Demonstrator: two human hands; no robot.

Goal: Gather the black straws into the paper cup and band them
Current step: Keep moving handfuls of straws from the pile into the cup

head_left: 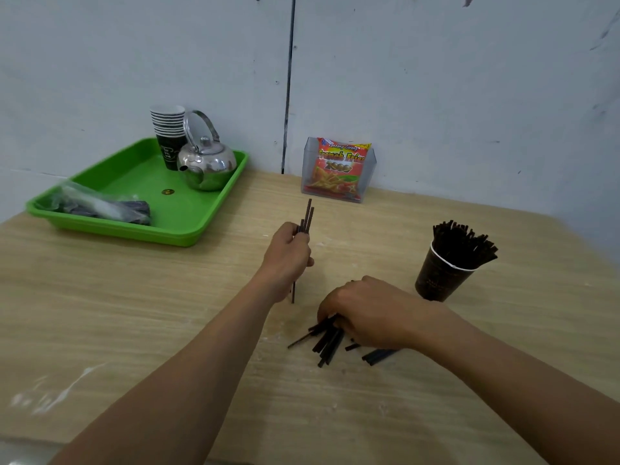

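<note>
Held a few straws (pixel 308 214) upright at centre frame in left hand (pixel 288 255), fingers curled round them, likely to square the ends. Clawed pile (pixel 327 344) at lower centre with right hand (pixel 365 310), fingers curled over it. Kept cup (pixel 439 276), already bristling, within reach at right.

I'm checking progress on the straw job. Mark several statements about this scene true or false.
The left hand grips a few black straws. True.
The paper cup is empty. False: a bunch of straws stands in it.
The kettle stands in the green tray. True.
The right hand lifts the kettle. False: it grasps the loose straws on the table.
</note>
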